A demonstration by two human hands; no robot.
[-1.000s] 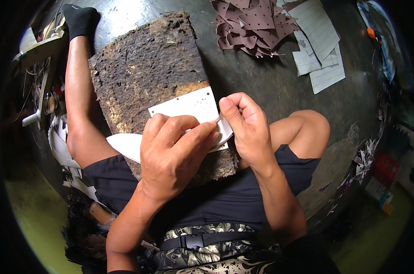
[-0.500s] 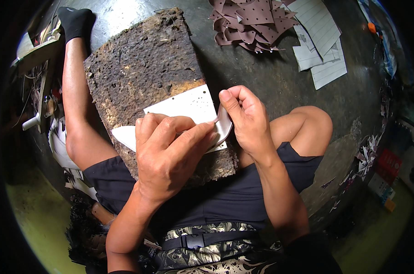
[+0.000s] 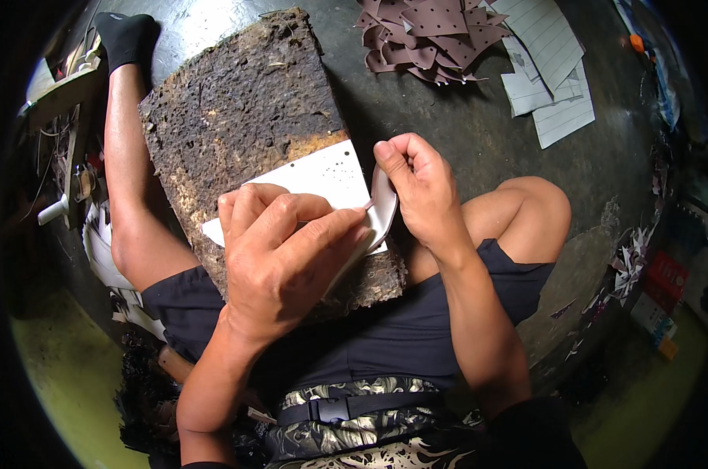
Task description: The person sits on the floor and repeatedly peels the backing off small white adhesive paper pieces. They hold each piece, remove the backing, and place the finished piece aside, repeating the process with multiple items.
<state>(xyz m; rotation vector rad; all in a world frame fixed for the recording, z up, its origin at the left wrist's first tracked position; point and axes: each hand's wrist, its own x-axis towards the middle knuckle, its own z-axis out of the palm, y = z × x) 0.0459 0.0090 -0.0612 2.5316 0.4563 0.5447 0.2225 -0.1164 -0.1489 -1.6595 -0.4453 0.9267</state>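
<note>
A white sheet (image 3: 326,176) with small holes lies on a rough, dark block (image 3: 236,102) between my legs. Over its right side bends a thin, flexible piece (image 3: 383,205), pale and leather-like, with a pinkish-brown edge. My right hand (image 3: 424,187) is closed on the upper end of this piece, thumb on top. Against its near part, my left hand (image 3: 279,250) pinches with thumb and forefinger while the other fingers curl above the white sheet. A white pointed end (image 3: 213,230) sticks out left of my left hand; the fingers hide how it joins the rest.
Beyond the block, a heap of brownish-pink cut pieces (image 3: 436,35) with punched holes sits on the dark floor. Lined paper sheets (image 3: 553,86) lie beside it. Scraps (image 3: 631,254) are scattered at right, and a wooden frame (image 3: 64,90) stands at far left.
My left hand has shifted slightly left, and less of the white pointed end shows beside it. The right hand keeps its hold, a little higher in view.
</note>
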